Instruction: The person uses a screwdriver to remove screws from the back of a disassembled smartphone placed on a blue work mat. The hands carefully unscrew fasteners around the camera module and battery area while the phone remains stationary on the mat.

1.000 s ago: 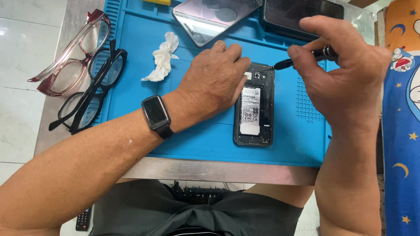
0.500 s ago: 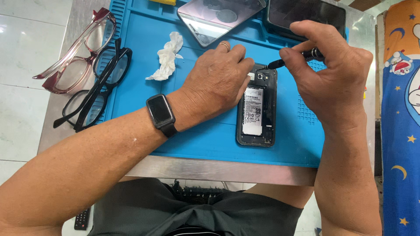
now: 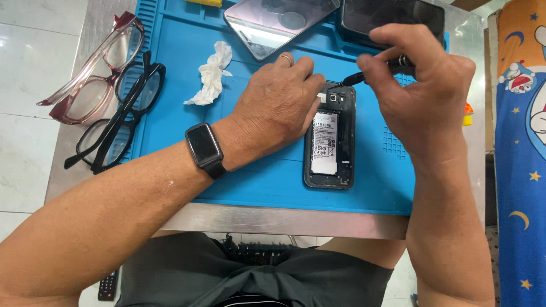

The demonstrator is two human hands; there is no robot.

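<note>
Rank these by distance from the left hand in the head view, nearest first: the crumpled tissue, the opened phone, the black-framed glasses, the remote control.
Measured from the left hand:
1. Opened phone: touching the hand, just to its right on the blue mat.
2. Crumpled tissue: on the mat, a little to the left.
3. Black-framed glasses: farther left, at the mat's edge.
4. Remote control: on the floor, bottom left.

Both forearms reach in from the bottom edge and angle toward each other. The left hand (image 3: 278,108) lies palm down, fingers curled and pressed flat, a ring on one finger and a dark watch on the wrist. The right hand (image 3: 421,91) is raised on a bent wrist, back of the hand up, thumb and fingers pinched together in a closed grip. The fingertips of the two hands nearly meet.
</note>
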